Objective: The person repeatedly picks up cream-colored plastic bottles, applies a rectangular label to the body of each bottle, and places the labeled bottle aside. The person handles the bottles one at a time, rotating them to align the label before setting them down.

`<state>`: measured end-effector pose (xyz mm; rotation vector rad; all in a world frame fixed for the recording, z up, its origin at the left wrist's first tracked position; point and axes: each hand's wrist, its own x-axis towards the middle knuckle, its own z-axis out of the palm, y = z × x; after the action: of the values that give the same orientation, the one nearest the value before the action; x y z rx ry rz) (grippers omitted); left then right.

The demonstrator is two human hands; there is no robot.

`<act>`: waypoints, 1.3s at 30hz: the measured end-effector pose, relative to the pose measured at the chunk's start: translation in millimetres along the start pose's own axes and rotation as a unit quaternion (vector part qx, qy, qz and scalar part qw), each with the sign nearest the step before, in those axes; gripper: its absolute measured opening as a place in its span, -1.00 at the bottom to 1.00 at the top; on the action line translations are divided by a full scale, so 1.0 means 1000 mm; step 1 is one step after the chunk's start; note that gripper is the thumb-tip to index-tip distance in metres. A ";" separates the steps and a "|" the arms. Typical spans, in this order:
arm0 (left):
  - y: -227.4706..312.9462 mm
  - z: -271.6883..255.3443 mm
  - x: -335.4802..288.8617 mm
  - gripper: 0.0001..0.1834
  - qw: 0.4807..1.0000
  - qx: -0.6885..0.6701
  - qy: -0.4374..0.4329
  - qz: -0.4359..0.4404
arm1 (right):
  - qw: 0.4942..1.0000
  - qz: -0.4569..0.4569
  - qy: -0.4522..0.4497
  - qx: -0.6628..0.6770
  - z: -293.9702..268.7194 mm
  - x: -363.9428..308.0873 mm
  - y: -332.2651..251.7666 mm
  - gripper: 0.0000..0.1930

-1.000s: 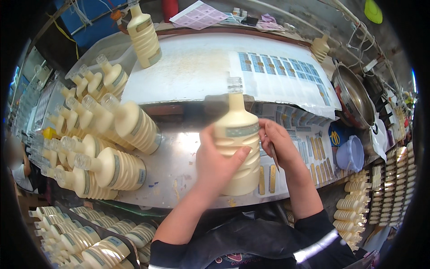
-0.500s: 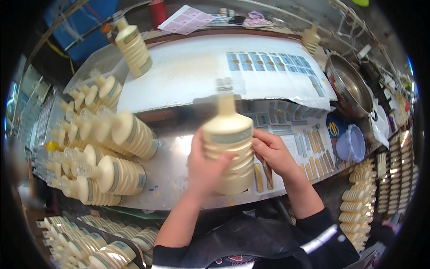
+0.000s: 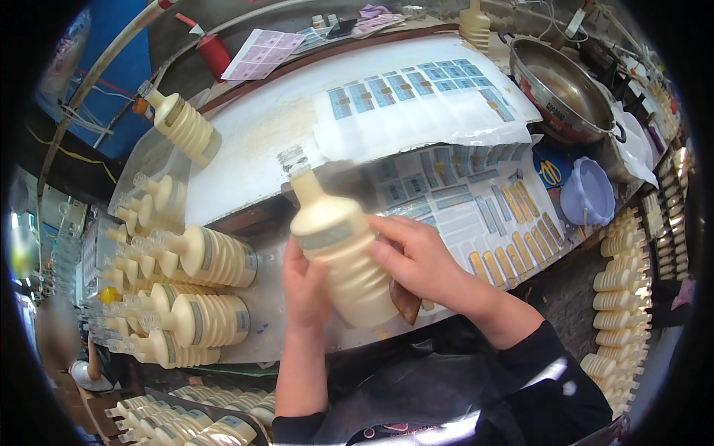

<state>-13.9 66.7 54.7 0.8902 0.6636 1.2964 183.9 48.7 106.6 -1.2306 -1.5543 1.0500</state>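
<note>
Fingers of the left hand (image 3: 304, 293) and right hand (image 3: 419, 258) are half curled against opposite sides of the cream ribbed bottle (image 3: 348, 271); a flat brown tool (image 3: 404, 303) is seen beneath the right. Earlier, the bottle's front was crossed by the left thumb, since drawn aside. Below is the metal tabletop (image 3: 266, 308).

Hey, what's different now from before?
The right hand moved left onto the front of the bottle; the left hand drew its thumb back leftward. The view turned too, so things look tilted. Both hands stay on it, and the brown tool stays with the right hand.
</note>
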 end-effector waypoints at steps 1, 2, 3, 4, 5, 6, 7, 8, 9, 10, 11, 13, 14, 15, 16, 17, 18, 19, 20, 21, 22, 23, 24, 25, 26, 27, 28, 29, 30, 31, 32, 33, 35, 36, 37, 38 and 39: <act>0.000 0.002 0.002 -0.16 1.000 0.020 0.006 0.002 | 1.000 0.010 -0.006 0.025 -0.001 0.003 0.006 -0.56; 0.001 0.004 0.003 -0.19 0.999 0.038 0.014 0.005 | 0.998 0.020 -0.014 0.049 -0.001 0.007 0.018 -0.56; 0.002 0.007 0.005 -0.22 0.998 0.057 0.022 0.008 | 0.997 0.030 -0.023 0.074 -0.002 0.011 0.029 -0.56; 0.004 0.008 0.006 -0.24 0.996 0.076 0.038 -0.005 | 0.988 0.067 -0.043 0.136 -0.004 0.016 0.035 -0.56; 0.006 0.011 0.008 -0.27 0.994 0.094 0.053 -0.019 | 0.979 0.112 -0.062 0.157 -0.009 0.021 0.032 -0.58; 0.008 0.012 0.010 -0.30 0.991 0.112 0.068 -0.032 | 0.976 0.125 -0.064 0.164 -0.008 0.026 0.041 -0.59; 0.009 0.015 0.014 -0.35 0.987 0.127 0.088 -0.053 | 0.974 0.137 -0.064 0.170 -0.008 0.031 0.049 -0.59; 0.009 0.014 0.018 -0.33 0.984 0.133 0.094 -0.072 | 0.971 0.150 -0.065 0.175 -0.007 0.036 0.057 -0.60; 0.007 0.011 0.023 -0.31 0.981 0.140 0.100 -0.092 | 0.975 0.136 -0.039 0.174 0.001 0.043 0.066 -0.60; 0.004 0.008 0.026 -0.29 0.977 0.147 0.105 -0.113 | 0.974 0.153 -0.041 0.165 -0.004 0.043 0.070 -0.59; -0.001 0.002 0.026 -0.34 0.978 0.150 0.103 -0.099 | 0.972 0.170 -0.048 0.155 -0.006 0.046 0.056 -0.58; 0.000 -0.001 0.027 -0.36 0.976 0.171 0.115 -0.063 | 0.976 0.140 -0.048 0.162 -0.005 0.055 0.062 -0.56; 0.003 0.001 0.028 -0.37 0.975 0.182 0.119 -0.046 | 0.977 0.126 -0.047 0.166 -0.004 0.058 0.062 -0.56; 0.008 0.005 0.031 -0.45 0.976 0.133 0.159 -0.072 | 0.978 0.134 -0.017 0.159 -0.003 0.056 0.059 -0.55; 0.009 0.000 0.034 -0.46 0.981 0.106 0.146 -0.069 | 0.975 0.137 -0.016 0.173 -0.003 0.058 0.053 -0.56; 0.010 -0.008 0.036 -0.48 0.986 0.079 0.134 -0.067 | 0.972 0.141 -0.015 0.187 -0.004 0.061 0.049 -0.56; 0.009 -0.015 0.039 -0.49 0.989 0.052 0.120 -0.064 | 0.969 0.145 -0.013 0.201 -0.005 0.063 0.045 -0.56; 0.008 -0.017 0.042 -0.58 0.991 0.050 0.110 -0.057 | 0.971 0.148 -0.026 0.188 -0.005 0.065 0.041 -0.58; 0.004 -0.020 0.044 -0.60 0.991 0.037 0.112 -0.061 | 0.972 0.151 -0.038 0.176 -0.005 0.066 0.038 -0.59; -0.002 -0.023 0.046 -0.62 0.991 0.025 0.114 -0.064 | 0.974 0.150 -0.042 0.161 -0.004 0.068 0.037 -0.59; -0.006 -0.023 0.048 -0.64 0.991 0.013 0.113 -0.068 | 0.976 0.145 -0.036 0.155 -0.003 0.069 0.040 -0.60; -0.007 -0.019 0.048 -0.67 0.988 -0.001 0.133 -0.073 | 0.978 0.140 -0.031 0.149 -0.002 0.071 0.042 -0.61; -0.010 -0.018 0.049 -0.68 0.988 0.001 0.140 -0.071 | 0.980 0.131 -0.018 0.152 0.003 0.072 0.050 -0.62; -0.012 -0.018 0.050 -0.69 0.986 0.004 0.148 -0.070 | 0.980 0.122 -0.005 0.154 0.007 0.074 0.053 -0.63; -0.013 -0.018 0.051 -0.69 0.985 0.006 0.156 -0.069 | 0.979 0.137 -0.010 0.151 0.007 0.074 0.053 -0.65; -0.014 -0.018 0.051 -0.70 0.985 0.008 0.161 -0.067 | 0.977 0.151 -0.016 0.148 0.006 0.074 0.050 -0.67; -0.015 -0.017 0.051 -0.71 0.984 0.011 0.164 -0.064 | 0.975 0.165 -0.020 0.145 0.005 0.074 0.048 -0.69; -0.015 -0.016 0.051 -0.71 0.984 0.013 0.167 -0.062 | 0.975 0.160 -0.016 0.152 0.006 0.074 0.051 -0.69; -0.016 -0.015 0.051 -0.71 0.984 0.005 0.169 -0.062 | 0.975 0.155 -0.013 0.158 0.006 0.075 0.056 -0.70; -0.016 -0.015 0.051 -0.72 0.983 -0.002 0.171 -0.061 | 0.975 0.150 -0.011 0.166 0.008 0.075 0.059 -0.71; -0.016 -0.015 0.051 -0.72 0.983 -0.008 0.174 -0.060 | 0.974 0.152 -0.010 0.167 0.008 0.075 0.058 -0.71; -0.016 -0.014 0.051 -0.72 0.982 -0.010 0.176 -0.062 | 0.974 0.154 -0.010 0.167 0.008 0.074 0.056 -0.71; -0.015 -0.014 0.051 -0.73 0.981 -0.013 0.181 -0.066 | 0.973 0.159 -0.005 0.168 0.008 0.074 0.054 -0.69; -0.016 -0.014 0.050 -0.73 0.981 -0.016 0.181 -0.067 | 0.972 0.163 -0.001 0.167 0.008 0.074 0.054 -0.67; -0.016 -0.014 0.050 -0.73 0.981 -0.020 0.181 -0.067 | 0.972 0.166 0.003 0.167 0.008 0.073 0.054 -0.64; -0.016 -0.014 0.050 -0.73 0.981 -0.023 0.182 -0.068 | 0.972 0.167 0.003 0.165 0.008 0.073 0.052 -0.67; -0.017 -0.015 0.050 -0.73 0.981 -0.024 0.182 -0.067 | 0.972 0.168 0.003 0.164 0.009 0.074 0.050 -0.70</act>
<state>-8.7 118.2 36.3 0.5612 0.9568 1.3594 177.6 128.1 65.9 -1.2836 -1.1301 1.4539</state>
